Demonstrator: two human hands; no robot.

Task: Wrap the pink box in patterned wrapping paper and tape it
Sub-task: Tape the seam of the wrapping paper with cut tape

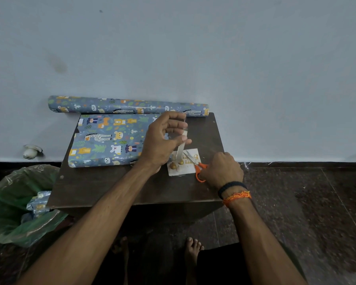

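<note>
Though script blurred, gold-lettered card point(190, 161).

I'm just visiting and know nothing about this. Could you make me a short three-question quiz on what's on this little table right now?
1. True or false: the right hand holds the orange-handled scissors.
2. Multiple choice: where does the roll of patterned paper lie? A) in the green bin bag B) at the far edge of the table, against the wall C) under the scissors
3. Fill in: the left hand holds up a clear roll of ____ with a strip hanging down.

Key: 1 true; 2 B; 3 tape. The wrapped package lies beside the left hand, already covered in the patterned paper.
</note>
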